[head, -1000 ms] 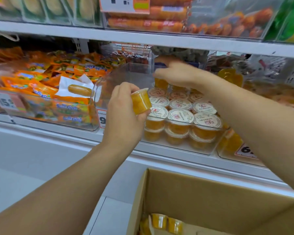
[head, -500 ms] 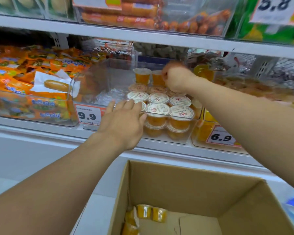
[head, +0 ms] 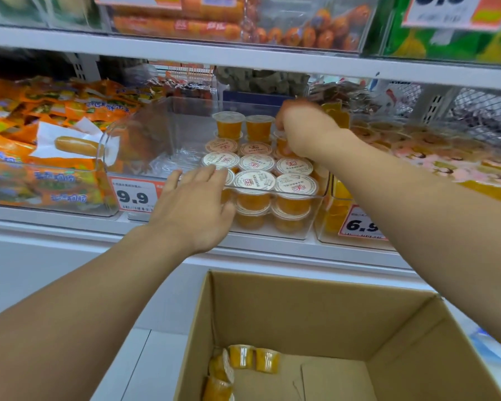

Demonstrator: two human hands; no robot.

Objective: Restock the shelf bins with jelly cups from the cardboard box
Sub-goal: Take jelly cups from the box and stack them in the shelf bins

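A clear plastic bin (head: 156,140) on the middle shelf holds several orange jelly cups (head: 256,180) with white printed lids, stacked along its right side. My left hand (head: 194,206) lies with straight fingers over the front-left cup at the bin's front rim. My right hand (head: 304,131) reaches to the back right of the bin, where its curled fingers pinch a jelly cup (head: 282,146). Below, the open cardboard box (head: 301,308) has a few jelly cups (head: 253,360) left in its near-left corner.
A bin of orange snack packets (head: 55,157) stands to the left, and another bin with a 6.9 tag (head: 359,224) to the right. A 9.9 price tag (head: 135,195) hangs on the jelly bin. The upper shelf (head: 243,56) with sausages overhangs.
My left hand carried a jelly cup down into the bin's front left and now lies flat over it. My right hand dropped lower onto a cup at the back right.
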